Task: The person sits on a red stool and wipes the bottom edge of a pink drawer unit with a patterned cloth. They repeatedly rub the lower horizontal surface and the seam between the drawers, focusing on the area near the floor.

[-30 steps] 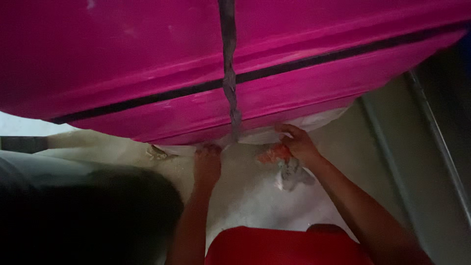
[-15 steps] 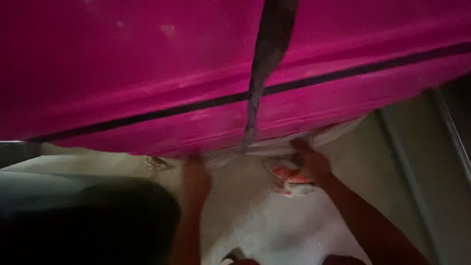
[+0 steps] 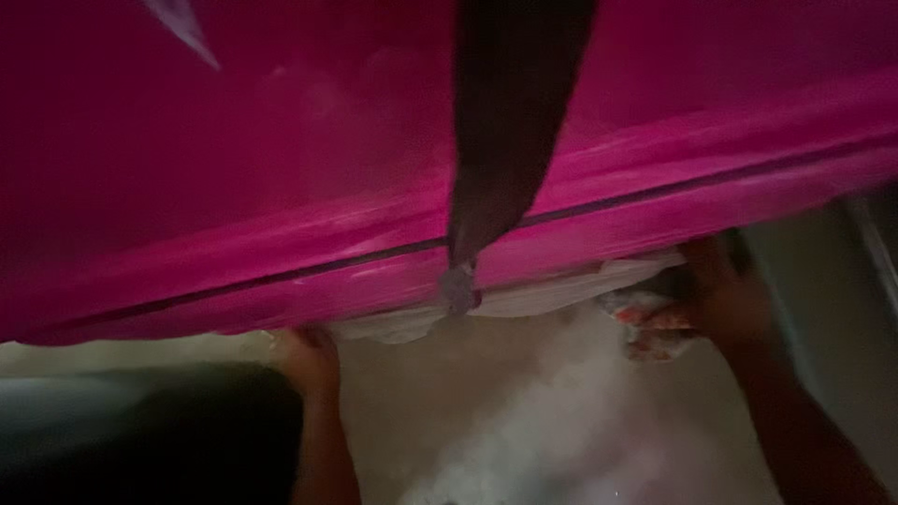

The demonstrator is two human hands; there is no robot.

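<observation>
A big magenta body [image 3: 234, 187] with a thin black stripe fills the upper view. A dark strap [image 3: 505, 140] hangs down over it and ends at its lower edge. My left hand [image 3: 309, 360] reaches up to that edge, with its fingers hidden beneath it. My right hand [image 3: 725, 299] is at the edge further right, closed on a crumpled red and white rag [image 3: 650, 323]. A white sheet [image 3: 524, 299] pokes out from under the magenta edge between my hands. The picture is blurred and dim.
A pale floor [image 3: 505, 411] lies below the magenta body. A dark shape [image 3: 140, 440] fills the lower left corner. A grey wall or frame edge [image 3: 870, 252] runs down the right side.
The view has moved closer, so the magenta body and strap fill more of it. Both hands have spread apart along the edge, left hand leftward, right hand up and right with the rag.
</observation>
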